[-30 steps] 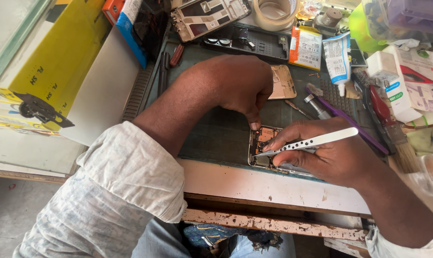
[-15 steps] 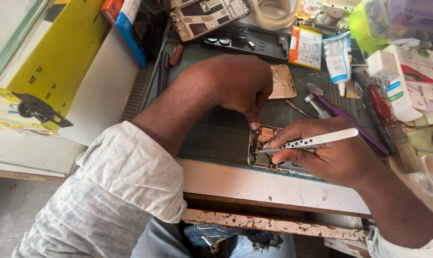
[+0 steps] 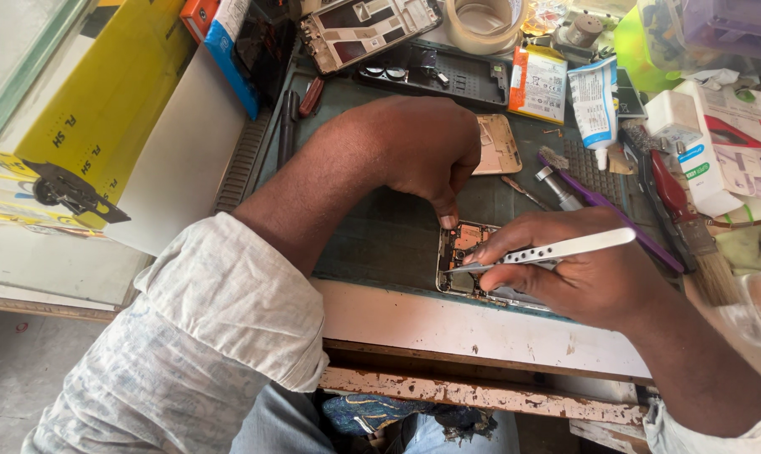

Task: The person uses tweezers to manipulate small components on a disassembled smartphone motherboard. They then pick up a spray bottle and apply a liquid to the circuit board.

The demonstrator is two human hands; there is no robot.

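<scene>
2 hands work on an opened phone (image 3: 464, 261) at the front edge of a green mat (image 3: 372, 244), low in the centre of the frame.

The left hand (image 3: 418, 151) is curled, with its fingertips pressing on the top edge of the phone. The right hand (image 3: 582, 273) is closed around white tweezers (image 3: 548, 250), and the tips of the tweezers point left into the inside of the phone. A phone frame (image 3: 368, 29) lies at the top centre, and a dark back cover (image 3: 435, 74) lies just below it. A tape roll (image 3: 481, 21) is at the top, right of the frame. A white tube (image 3: 595, 105) and an orange packet (image 3: 538, 84) lie in the upper right. A brush (image 3: 691, 227) lies at the right edge.
</scene>
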